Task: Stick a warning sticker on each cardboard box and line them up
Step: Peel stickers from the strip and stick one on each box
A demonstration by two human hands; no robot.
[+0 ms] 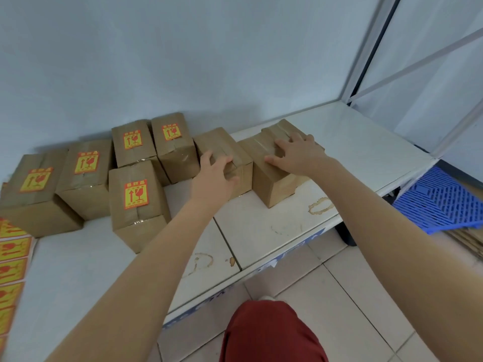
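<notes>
Several taped cardboard boxes stand on the white table (261, 231). Those at the left carry a yellow-and-red warning sticker on top, such as the front box (136, 202) and the far-left box (36, 189). Two boxes at the right are bare. My left hand (213, 176) grips the front top edge of the bare middle box (217, 142). My right hand (295, 152) lies flat, fingers spread, on the bare right box (271, 186). A strip of warning stickers (11, 267) lies along the table's left edge.
A pale wall runs behind the boxes. A white metal shelf frame (366, 61) rises at the right end of the table. A blue plastic pallet (441, 202) lies on the tiled floor at the right. My red-clad knee (269, 333) is below the table's front edge.
</notes>
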